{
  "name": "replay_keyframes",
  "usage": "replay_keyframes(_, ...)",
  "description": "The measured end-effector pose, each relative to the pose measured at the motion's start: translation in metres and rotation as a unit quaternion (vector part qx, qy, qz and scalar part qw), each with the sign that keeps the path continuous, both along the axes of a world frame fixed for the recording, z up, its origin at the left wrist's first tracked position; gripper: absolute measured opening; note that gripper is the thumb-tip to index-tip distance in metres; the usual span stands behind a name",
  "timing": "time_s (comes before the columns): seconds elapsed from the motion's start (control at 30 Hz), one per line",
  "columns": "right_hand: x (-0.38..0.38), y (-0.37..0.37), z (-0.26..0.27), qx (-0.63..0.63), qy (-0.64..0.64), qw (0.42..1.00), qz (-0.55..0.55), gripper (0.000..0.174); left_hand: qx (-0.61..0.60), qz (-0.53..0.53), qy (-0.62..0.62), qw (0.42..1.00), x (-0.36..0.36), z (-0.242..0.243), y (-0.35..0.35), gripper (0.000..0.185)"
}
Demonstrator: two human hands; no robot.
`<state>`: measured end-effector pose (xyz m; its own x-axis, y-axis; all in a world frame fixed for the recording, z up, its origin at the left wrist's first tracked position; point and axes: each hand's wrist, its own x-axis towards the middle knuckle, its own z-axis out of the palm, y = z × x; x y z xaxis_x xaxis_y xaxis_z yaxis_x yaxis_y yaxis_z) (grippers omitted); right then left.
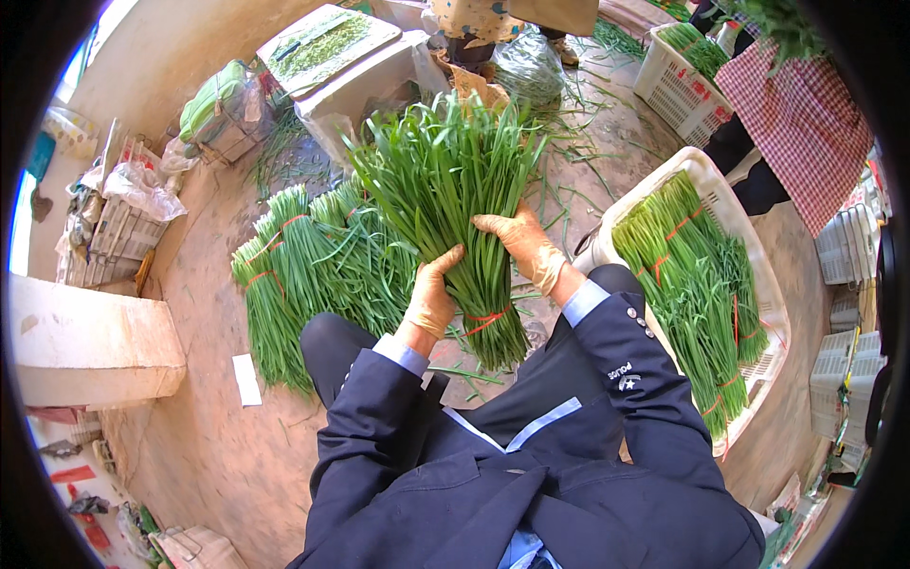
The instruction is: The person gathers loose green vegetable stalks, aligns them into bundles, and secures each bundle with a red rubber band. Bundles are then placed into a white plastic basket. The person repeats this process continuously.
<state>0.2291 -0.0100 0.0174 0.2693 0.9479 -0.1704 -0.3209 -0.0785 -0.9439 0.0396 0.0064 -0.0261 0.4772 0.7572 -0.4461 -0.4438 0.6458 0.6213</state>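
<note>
A thick bundle of long green leafy stalks, apparently garlic chives [448, 171], is held upright before me, its stem end tied with a red band [488, 320]. My left hand [435, 291], in a thin glove, grips the bundle's left side. On its right side my right hand [525, 245], gloved too, holds it with the thumb across the leaves. More tied bundles [313, 263] lie on the floor to the left. At my right a white plastic crate [775, 313] holds several bundles with red bands.
A white box with a chopping board [330, 50] stands ahead, chopped greens and a knife on it. Beyond are a filled plastic bag [530, 67] and another crate [682, 92]. A person in a checked apron [796, 128] stands at right. A pale block [92, 341] juts in at left.
</note>
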Motion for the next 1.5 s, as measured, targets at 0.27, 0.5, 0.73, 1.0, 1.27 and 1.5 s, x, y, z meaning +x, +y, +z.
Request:
replay_keyframes(0.27,0.003,0.002,0.006,0.101,-0.358,0.923,-0.1,0.118,-0.024,-0.032,-0.028,0.999,-0.009,-0.013,0.005,0.043)
replay_keyframes(0.5,0.015,0.0,0.018,0.146,-0.597,0.783,-0.096,0.088,-0.029,-0.081,0.026,0.996,-0.014,-0.001,0.003,0.046)
replay_keyframes(0.73,0.013,0.008,0.001,0.133,-0.521,0.833,-0.13,0.028,0.021,-0.11,0.058,0.992,-0.028,-0.02,0.016,0.056)
replay_keyframes(1.0,0.044,-0.002,0.028,-0.01,-0.55,0.835,0.012,0.013,0.144,-0.097,0.155,0.973,-0.037,-0.012,0.039,0.06)
replay_keyframes(1.27,0.167,-0.089,0.039,0.117,-0.538,0.804,-0.225,0.051,0.12,-0.086,0.149,0.978,-0.063,-0.022,0.049,0.061)
replay_keyframes(1.5,0.407,-0.368,-0.033,-0.298,-0.7,0.568,-0.315,0.042,0.039,-0.071,0.142,0.987,-0.071,-0.02,0.049,0.061)
